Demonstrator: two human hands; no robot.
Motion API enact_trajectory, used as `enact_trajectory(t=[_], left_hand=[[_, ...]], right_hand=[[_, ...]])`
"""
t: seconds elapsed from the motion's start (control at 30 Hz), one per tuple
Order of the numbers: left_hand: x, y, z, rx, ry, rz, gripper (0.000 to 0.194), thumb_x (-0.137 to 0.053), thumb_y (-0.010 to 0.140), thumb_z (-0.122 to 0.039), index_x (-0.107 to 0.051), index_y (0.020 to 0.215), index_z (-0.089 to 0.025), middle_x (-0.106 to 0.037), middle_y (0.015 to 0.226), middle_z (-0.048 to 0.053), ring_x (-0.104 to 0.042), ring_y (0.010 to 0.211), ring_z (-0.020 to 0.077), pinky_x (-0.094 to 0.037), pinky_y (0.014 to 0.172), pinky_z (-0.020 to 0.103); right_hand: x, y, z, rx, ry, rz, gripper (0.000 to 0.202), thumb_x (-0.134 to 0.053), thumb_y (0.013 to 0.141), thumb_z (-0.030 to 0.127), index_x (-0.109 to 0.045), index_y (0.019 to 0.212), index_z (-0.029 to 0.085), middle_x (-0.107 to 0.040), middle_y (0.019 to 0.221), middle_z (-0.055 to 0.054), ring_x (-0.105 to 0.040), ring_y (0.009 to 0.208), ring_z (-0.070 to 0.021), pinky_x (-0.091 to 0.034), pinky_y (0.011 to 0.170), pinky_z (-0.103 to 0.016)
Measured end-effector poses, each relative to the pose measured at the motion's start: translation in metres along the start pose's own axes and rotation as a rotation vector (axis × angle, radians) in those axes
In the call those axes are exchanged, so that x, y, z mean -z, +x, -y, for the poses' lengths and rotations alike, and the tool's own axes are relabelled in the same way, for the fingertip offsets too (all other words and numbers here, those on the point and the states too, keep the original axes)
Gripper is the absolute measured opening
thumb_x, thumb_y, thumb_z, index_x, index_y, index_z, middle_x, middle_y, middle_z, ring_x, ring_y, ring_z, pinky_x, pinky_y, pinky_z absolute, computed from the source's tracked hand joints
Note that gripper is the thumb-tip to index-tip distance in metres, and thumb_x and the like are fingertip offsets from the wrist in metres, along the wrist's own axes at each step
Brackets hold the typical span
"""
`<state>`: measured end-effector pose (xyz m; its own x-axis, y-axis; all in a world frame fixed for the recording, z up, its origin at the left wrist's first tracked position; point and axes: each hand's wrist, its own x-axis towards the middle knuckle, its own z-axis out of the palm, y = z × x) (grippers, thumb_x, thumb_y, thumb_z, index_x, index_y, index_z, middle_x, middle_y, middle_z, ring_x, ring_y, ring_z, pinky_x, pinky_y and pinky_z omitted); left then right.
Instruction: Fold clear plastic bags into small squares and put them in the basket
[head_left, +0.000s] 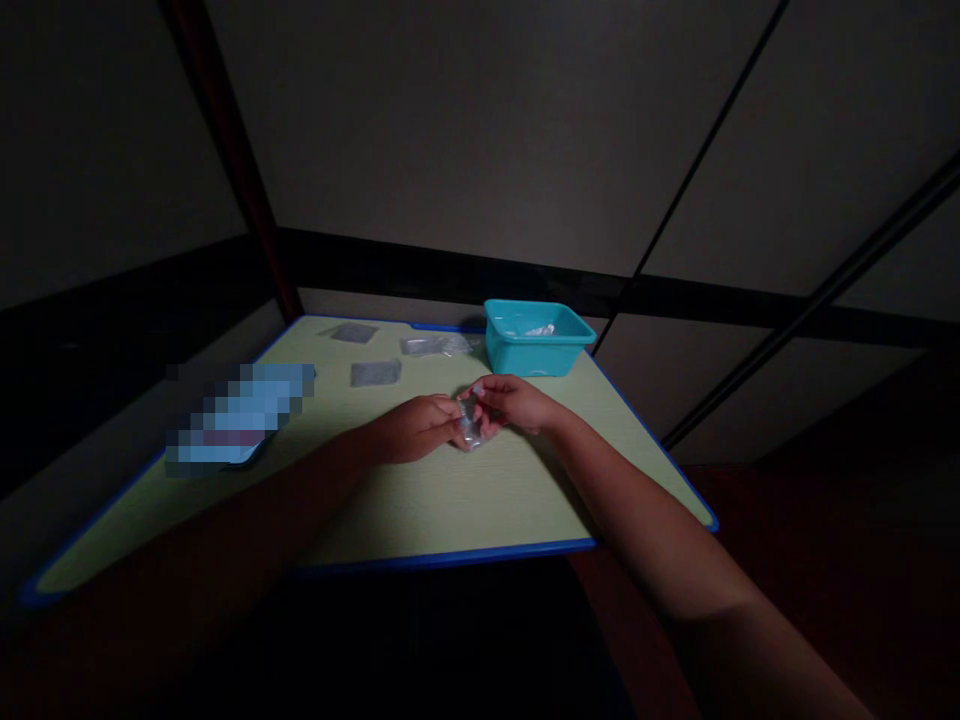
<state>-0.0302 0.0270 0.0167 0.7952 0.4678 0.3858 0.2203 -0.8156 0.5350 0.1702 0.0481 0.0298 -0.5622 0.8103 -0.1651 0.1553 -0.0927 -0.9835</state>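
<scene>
Between my hands, just above the middle of the table, is a small clear plastic bag (471,434). My left hand (421,428) is closed on its left side, thumb toward the bag. My right hand (516,402) has its fingers curled at the bag's upper right, with a small whitish bit (478,391) at the fingertips; what that bit is, I cannot make out. Just beyond my right hand stands a turquoise plastic basket (534,355) with some shiny clear wrapping (541,330) inside.
A grey flat packet (376,373) lies left of my hands, another grey packet (354,333) farther back. Clear plastic bags (435,345) lie near the basket. A blurred-out light blue object (244,415) is at the left. The pale table (450,515) has a blue edge; a wall stands behind.
</scene>
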Motion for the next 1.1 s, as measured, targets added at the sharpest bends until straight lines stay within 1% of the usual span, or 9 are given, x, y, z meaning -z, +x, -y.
enact_trajectory(t=[0.1, 0.2, 0.4, 0.6, 0.67, 0.8, 0.87, 0.97, 1.1], left_hand=[[0.0, -0.001, 0.002, 0.021, 0.016, 0.002, 0.06, -0.027, 0.094, -0.05, -0.075, 0.082, -0.016, -0.064, 0.088, 0.008, -0.057, 0.082, 0.0148, -0.04, 0.083, 0.027], [0.001, -0.001, 0.002, 0.034, -0.002, 0.011, 0.061, -0.027, 0.093, -0.051, -0.075, 0.082, -0.016, -0.064, 0.085, 0.008, -0.057, 0.079, 0.0145, -0.041, 0.08, 0.027], [0.001, -0.001, 0.004, 0.093, -0.044, 0.035, 0.064, -0.026, 0.091, -0.056, -0.075, 0.081, -0.016, -0.063, 0.083, 0.008, -0.057, 0.077, 0.0145, -0.042, 0.074, 0.026], [0.001, -0.001, 0.007, 0.042, 0.022, 0.054, 0.063, -0.027, 0.091, -0.056, -0.076, 0.082, -0.017, -0.06, 0.08, 0.008, -0.055, 0.076, 0.0158, -0.04, 0.075, 0.029], [0.001, -0.001, 0.007, 0.032, 0.027, 0.067, 0.062, -0.027, 0.092, -0.054, -0.076, 0.083, -0.018, -0.06, 0.08, 0.008, -0.055, 0.076, 0.016, -0.04, 0.075, 0.03], [0.001, -0.001, 0.008, 0.036, 0.024, 0.072, 0.056, -0.03, 0.092, -0.051, -0.075, 0.085, -0.018, -0.06, 0.082, 0.007, -0.056, 0.076, 0.0153, -0.041, 0.075, 0.03], [0.001, -0.001, 0.008, 0.033, 0.021, 0.076, 0.054, -0.032, 0.092, -0.05, -0.075, 0.086, -0.018, -0.06, 0.083, 0.007, -0.056, 0.078, 0.0156, -0.042, 0.077, 0.03], [0.002, -0.001, 0.008, 0.044, 0.017, 0.086, 0.054, -0.033, 0.091, -0.051, -0.075, 0.087, -0.017, -0.061, 0.084, 0.008, -0.057, 0.081, 0.0167, -0.042, 0.078, 0.031], [0.002, -0.001, 0.005, 0.083, -0.008, 0.104, 0.051, -0.036, 0.09, -0.05, -0.074, 0.087, -0.015, -0.06, 0.084, 0.008, -0.057, 0.08, 0.0166, -0.043, 0.077, 0.03]], right_hand=[[0.0, 0.0, 0.001, 0.033, 0.065, -0.075, 0.019, -0.039, 0.092, 0.013, -0.058, 0.093, 0.015, -0.059, 0.061, 0.002, -0.058, 0.049, -0.009, -0.052, 0.051, -0.022], [-0.001, 0.002, 0.0, 0.02, 0.105, -0.087, 0.021, -0.037, 0.091, 0.011, -0.057, 0.095, 0.015, -0.06, 0.063, 0.001, -0.06, 0.053, -0.0103, -0.052, 0.055, -0.024], [-0.004, 0.011, -0.009, 0.075, 0.158, -0.207, 0.017, -0.042, 0.09, 0.011, -0.059, 0.085, 0.014, -0.059, 0.063, 0.001, -0.058, 0.054, -0.0082, -0.048, 0.057, -0.021], [0.0, 0.011, -0.006, 0.123, 0.18, -0.303, 0.019, -0.041, 0.089, 0.009, -0.058, 0.082, 0.014, -0.057, 0.062, 0.001, -0.058, 0.055, -0.0088, -0.049, 0.061, -0.023], [0.002, 0.009, -0.003, 0.127, 0.193, -0.287, 0.018, -0.041, 0.089, 0.011, -0.058, 0.085, 0.015, -0.056, 0.061, 0.002, -0.058, 0.054, -0.0091, -0.05, 0.061, -0.025], [0.0, 0.006, -0.002, 0.067, 0.241, -0.137, 0.024, -0.035, 0.093, 0.019, -0.058, 0.092, 0.016, -0.054, 0.059, 0.002, -0.057, 0.053, -0.0116, -0.051, 0.061, -0.031], [-0.004, 0.008, -0.004, 0.035, 0.259, -0.105, 0.028, -0.032, 0.094, 0.021, -0.059, 0.09, 0.015, -0.052, 0.057, 0.002, -0.055, 0.051, -0.0117, -0.051, 0.06, -0.03], [-0.008, 0.015, -0.009, 0.045, 0.28, -0.136, 0.029, -0.033, 0.094, 0.022, -0.059, 0.084, 0.014, -0.05, 0.058, 0.002, -0.053, 0.051, -0.0104, -0.048, 0.06, -0.027], [-0.01, 0.022, -0.014, 0.101, 0.312, -0.188, 0.026, -0.038, 0.093, 0.026, -0.06, 0.084, 0.015, -0.05, 0.061, 0.002, -0.054, 0.058, -0.011, -0.045, 0.063, -0.025]])
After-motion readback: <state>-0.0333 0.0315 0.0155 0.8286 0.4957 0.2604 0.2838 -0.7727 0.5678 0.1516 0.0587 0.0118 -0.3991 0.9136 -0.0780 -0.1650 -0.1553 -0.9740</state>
